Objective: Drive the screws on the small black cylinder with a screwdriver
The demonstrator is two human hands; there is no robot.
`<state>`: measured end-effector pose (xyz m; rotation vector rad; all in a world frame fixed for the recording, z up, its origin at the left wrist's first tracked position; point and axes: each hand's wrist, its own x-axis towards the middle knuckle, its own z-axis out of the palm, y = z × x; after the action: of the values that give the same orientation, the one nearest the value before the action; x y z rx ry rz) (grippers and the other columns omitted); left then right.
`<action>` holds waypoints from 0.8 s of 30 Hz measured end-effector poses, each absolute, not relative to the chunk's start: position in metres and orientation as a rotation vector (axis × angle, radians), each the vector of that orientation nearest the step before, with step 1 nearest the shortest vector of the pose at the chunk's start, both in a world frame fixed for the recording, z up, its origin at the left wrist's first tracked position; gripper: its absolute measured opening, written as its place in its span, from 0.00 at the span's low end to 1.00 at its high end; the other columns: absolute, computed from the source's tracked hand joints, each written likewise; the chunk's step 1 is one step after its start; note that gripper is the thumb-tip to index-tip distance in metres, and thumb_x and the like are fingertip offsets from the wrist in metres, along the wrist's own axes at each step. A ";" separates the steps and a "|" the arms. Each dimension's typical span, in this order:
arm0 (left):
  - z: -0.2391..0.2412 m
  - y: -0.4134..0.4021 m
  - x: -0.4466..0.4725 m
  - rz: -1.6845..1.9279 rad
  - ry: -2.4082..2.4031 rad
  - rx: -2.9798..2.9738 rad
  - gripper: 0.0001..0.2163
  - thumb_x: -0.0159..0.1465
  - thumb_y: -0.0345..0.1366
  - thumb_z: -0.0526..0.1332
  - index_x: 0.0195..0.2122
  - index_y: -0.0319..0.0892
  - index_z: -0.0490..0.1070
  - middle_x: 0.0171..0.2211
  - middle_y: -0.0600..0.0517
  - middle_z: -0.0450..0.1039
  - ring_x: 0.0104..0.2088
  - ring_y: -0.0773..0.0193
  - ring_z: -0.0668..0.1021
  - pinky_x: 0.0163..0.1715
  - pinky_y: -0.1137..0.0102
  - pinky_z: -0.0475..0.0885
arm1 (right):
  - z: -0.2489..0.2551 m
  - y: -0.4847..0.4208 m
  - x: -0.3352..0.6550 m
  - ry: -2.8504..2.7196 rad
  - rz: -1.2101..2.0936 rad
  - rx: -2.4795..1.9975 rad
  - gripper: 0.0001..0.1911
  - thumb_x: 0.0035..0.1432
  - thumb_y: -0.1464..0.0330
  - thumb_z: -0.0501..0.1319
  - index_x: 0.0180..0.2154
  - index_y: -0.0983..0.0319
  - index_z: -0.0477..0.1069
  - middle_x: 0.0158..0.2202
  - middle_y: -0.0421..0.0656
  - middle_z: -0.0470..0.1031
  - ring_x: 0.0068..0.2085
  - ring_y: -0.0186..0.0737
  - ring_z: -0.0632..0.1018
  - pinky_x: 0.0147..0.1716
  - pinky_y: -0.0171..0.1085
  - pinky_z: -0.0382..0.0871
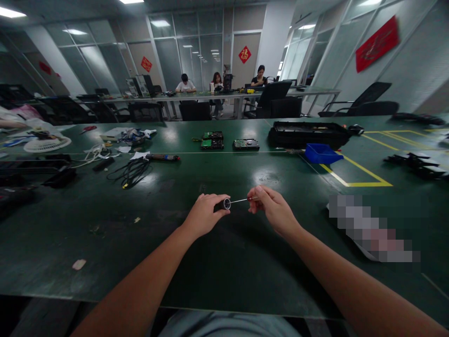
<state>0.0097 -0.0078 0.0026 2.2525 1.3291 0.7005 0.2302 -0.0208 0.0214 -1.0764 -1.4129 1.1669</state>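
Note:
My left hand (pixel 205 213) is closed around a small dark cylinder with a shiny round open end (pixel 227 204) that faces right. My right hand (pixel 271 206) pinches a thin screwdriver (pixel 242 200) with a red handle, its metal shaft pointing left. The shaft's tip reaches the cylinder's open end. Both hands hover just above the dark green table (pixel 217 252), near its middle.
Further back lie circuit boards (pixel 212 140), a hard drive (pixel 246 144), a black tray-like case (pixel 308 133), a blue bin (pixel 322 153) and a cable bundle (pixel 131 172). A white fan (pixel 47 144) and clutter sit far left. Three people sit at a distant desk.

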 end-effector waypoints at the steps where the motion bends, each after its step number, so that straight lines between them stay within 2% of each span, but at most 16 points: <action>1: 0.002 -0.008 0.010 0.695 1.324 2.258 0.17 0.64 0.38 0.65 0.55 0.50 0.72 0.51 0.51 0.76 0.51 0.56 0.75 0.58 0.55 0.64 | 0.021 -0.021 0.230 -1.427 1.158 -1.089 0.20 0.66 0.52 0.53 0.33 0.60 0.72 0.23 0.38 0.68 0.25 0.36 0.72 0.29 0.38 0.68; 4: 0.001 -0.007 0.010 0.702 1.315 2.262 0.18 0.65 0.38 0.65 0.55 0.50 0.71 0.51 0.51 0.76 0.52 0.56 0.75 0.58 0.55 0.64 | 0.018 -0.020 0.231 -1.413 1.136 -1.086 0.16 0.65 0.55 0.56 0.34 0.60 0.72 0.24 0.37 0.68 0.25 0.35 0.71 0.29 0.38 0.69; 7: 0.001 -0.007 0.009 0.735 1.312 2.246 0.18 0.64 0.38 0.65 0.56 0.49 0.71 0.51 0.51 0.75 0.52 0.56 0.75 0.57 0.57 0.66 | 0.013 -0.018 0.230 -1.322 1.134 -1.022 0.11 0.61 0.58 0.62 0.36 0.60 0.72 0.29 0.39 0.73 0.31 0.37 0.75 0.36 0.39 0.71; 11: 0.002 -0.008 0.009 0.752 1.302 2.224 0.19 0.65 0.38 0.64 0.57 0.49 0.70 0.51 0.50 0.75 0.51 0.56 0.75 0.55 0.59 0.68 | 0.010 -0.016 0.228 -1.172 1.228 -0.953 0.13 0.58 0.57 0.65 0.37 0.60 0.75 0.32 0.41 0.74 0.34 0.38 0.76 0.42 0.42 0.72; 14: 0.005 -0.008 0.009 0.771 1.271 2.264 0.19 0.66 0.37 0.63 0.58 0.49 0.69 0.51 0.50 0.74 0.52 0.57 0.75 0.55 0.59 0.68 | 0.011 -0.012 0.229 -1.024 1.328 -0.959 0.14 0.57 0.55 0.65 0.35 0.60 0.74 0.31 0.41 0.73 0.33 0.38 0.75 0.41 0.44 0.74; 17: 0.011 -0.009 0.010 0.743 1.269 2.370 0.18 0.67 0.36 0.62 0.58 0.50 0.68 0.52 0.50 0.74 0.54 0.57 0.73 0.61 0.53 0.61 | 0.012 -0.006 0.233 -0.940 1.463 -1.015 0.15 0.57 0.54 0.63 0.31 0.59 0.70 0.24 0.39 0.68 0.25 0.37 0.71 0.37 0.45 0.75; 19: 0.013 -0.009 0.011 0.714 1.287 2.389 0.18 0.67 0.36 0.62 0.58 0.51 0.68 0.52 0.50 0.74 0.54 0.57 0.73 0.62 0.51 0.59 | 0.011 -0.003 0.236 -0.909 1.465 -1.024 0.15 0.57 0.54 0.64 0.29 0.59 0.69 0.22 0.38 0.66 0.23 0.37 0.69 0.35 0.45 0.75; 24: 0.010 -0.009 0.011 0.730 1.302 2.315 0.18 0.66 0.37 0.63 0.57 0.50 0.69 0.49 0.50 0.75 0.50 0.57 0.75 0.56 0.56 0.66 | 0.008 -0.004 0.235 -0.998 1.257 -1.043 0.15 0.56 0.54 0.65 0.32 0.58 0.71 0.27 0.40 0.70 0.28 0.38 0.73 0.35 0.43 0.75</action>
<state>0.0112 -0.0087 0.0095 2.3149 1.3020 0.7302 0.2345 -0.0039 0.0078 -1.0426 -0.9984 1.2565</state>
